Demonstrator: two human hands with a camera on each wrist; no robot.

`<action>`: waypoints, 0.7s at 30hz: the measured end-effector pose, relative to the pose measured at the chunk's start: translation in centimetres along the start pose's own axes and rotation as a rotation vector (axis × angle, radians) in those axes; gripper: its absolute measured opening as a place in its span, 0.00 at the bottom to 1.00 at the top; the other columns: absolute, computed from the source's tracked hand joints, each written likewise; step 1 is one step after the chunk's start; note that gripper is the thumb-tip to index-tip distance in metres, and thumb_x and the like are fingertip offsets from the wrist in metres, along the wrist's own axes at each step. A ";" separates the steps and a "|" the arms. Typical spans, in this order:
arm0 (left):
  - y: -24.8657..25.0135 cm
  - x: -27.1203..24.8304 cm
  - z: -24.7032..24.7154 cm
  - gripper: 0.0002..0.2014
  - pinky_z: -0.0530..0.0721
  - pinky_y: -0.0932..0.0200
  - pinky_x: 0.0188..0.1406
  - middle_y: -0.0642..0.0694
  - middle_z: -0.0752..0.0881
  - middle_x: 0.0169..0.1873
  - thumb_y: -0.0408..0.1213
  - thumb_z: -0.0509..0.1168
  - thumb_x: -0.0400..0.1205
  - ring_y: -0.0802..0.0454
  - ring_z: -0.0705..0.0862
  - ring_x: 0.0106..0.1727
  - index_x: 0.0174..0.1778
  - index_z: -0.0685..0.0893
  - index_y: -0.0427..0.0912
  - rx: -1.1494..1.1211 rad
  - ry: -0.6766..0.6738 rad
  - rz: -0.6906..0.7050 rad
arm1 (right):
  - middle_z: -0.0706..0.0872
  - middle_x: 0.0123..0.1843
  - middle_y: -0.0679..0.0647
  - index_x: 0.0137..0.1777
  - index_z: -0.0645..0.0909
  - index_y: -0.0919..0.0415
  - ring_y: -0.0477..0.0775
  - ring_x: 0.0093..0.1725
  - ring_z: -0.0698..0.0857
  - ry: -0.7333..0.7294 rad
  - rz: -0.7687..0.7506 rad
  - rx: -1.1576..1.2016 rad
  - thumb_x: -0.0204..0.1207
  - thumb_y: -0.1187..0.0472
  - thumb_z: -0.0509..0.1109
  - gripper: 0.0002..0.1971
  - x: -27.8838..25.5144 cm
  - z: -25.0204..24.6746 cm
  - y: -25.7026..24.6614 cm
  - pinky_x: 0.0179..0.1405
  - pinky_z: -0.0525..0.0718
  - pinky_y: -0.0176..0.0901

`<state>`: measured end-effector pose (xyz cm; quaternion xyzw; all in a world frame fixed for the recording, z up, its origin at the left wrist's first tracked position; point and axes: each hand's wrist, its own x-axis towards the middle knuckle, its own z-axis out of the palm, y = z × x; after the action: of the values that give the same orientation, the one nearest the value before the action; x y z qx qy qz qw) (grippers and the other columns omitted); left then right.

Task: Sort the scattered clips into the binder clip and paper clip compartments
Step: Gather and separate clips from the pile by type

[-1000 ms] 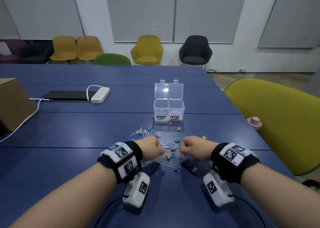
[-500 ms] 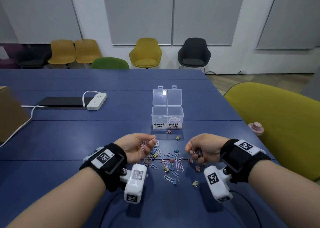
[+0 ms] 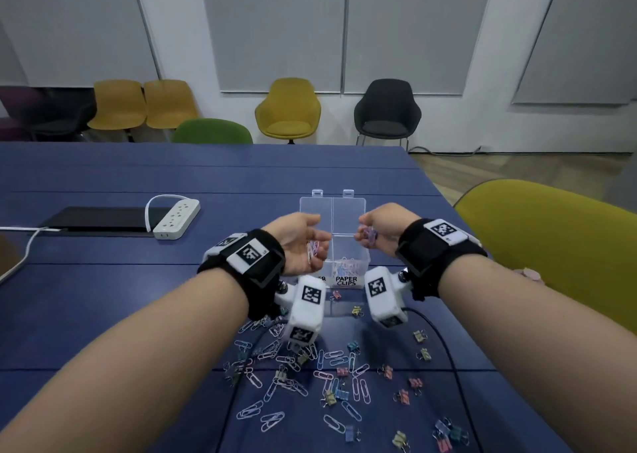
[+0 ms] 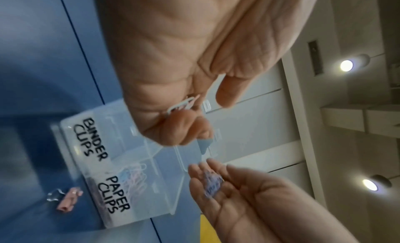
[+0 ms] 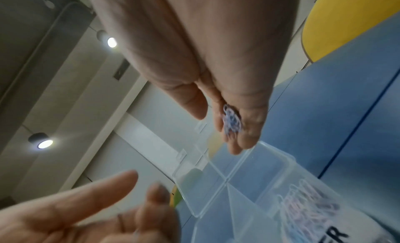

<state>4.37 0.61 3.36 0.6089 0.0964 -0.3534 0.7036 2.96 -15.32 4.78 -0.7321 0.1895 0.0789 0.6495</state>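
A clear two-compartment box [image 3: 358, 263] stands with its lid [image 3: 332, 211] open; the side labelled PAPER CLIPS [image 3: 345, 280] holds several paper clips. Both hands hover over it. My left hand [image 3: 310, 242] curls its fingers round a few white and pink paper clips [image 4: 184, 103], above the BINDER CLIPS label [image 4: 90, 139]. My right hand [image 3: 370, 228] cups a small bunch of blue and lilac paper clips [image 5: 231, 120] over the box [image 5: 259, 178]. Scattered paper clips [image 3: 331, 377] and binder clips [image 3: 418, 336] lie on the blue table [image 3: 103, 314] beneath my forearms.
A white power strip [image 3: 177, 219] and a black flat device [image 3: 100, 219] lie at the back left. A yellow-green chair [image 3: 551, 246] stands close at the right table edge. Black cables [image 3: 451, 366] from the wrist cameras trail across the clip pile. A pink binder clip [image 4: 69, 200] lies beside the box.
Both hands lifted off the clip pile and moved forward to above the box, each carrying paper clips. The head view has come closer to the table.
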 end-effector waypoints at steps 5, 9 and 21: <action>0.8 2.9 2.5 0.26 0.64 0.61 0.27 0.43 0.73 0.28 0.56 0.47 0.87 0.53 0.68 0.26 0.38 0.74 0.37 -0.140 0.116 0.200 | 0.71 0.34 0.60 0.40 0.66 0.63 0.54 0.28 0.66 0.009 0.037 0.034 0.81 0.73 0.48 0.11 1.0 -0.3 -0.5 0.29 0.62 0.41; 1.2 4.6 3.4 0.30 0.67 0.59 0.30 0.43 0.76 0.29 0.59 0.46 0.86 0.52 0.72 0.28 0.33 0.76 0.36 -0.205 0.157 0.358 | 0.75 0.70 0.77 0.72 0.63 0.85 0.79 0.73 0.72 -0.010 0.036 0.095 0.81 0.75 0.49 0.21 0.7 -1.3 0.6 0.77 0.68 0.63; -1.2 2.9 3.1 0.16 0.74 0.57 0.45 0.45 0.83 0.37 0.43 0.55 0.87 0.52 0.82 0.38 0.36 0.78 0.42 0.108 0.148 0.435 | 0.79 0.36 0.57 0.38 0.75 0.61 0.51 0.30 0.77 0.011 -0.203 -0.259 0.75 0.78 0.52 0.16 -2.7 -3.6 5.2 0.26 0.74 0.39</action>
<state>4.82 -3.38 1.57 0.6762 -0.0046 -0.1524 0.7207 -1.98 -18.80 1.45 -0.8256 0.1061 0.0325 0.5533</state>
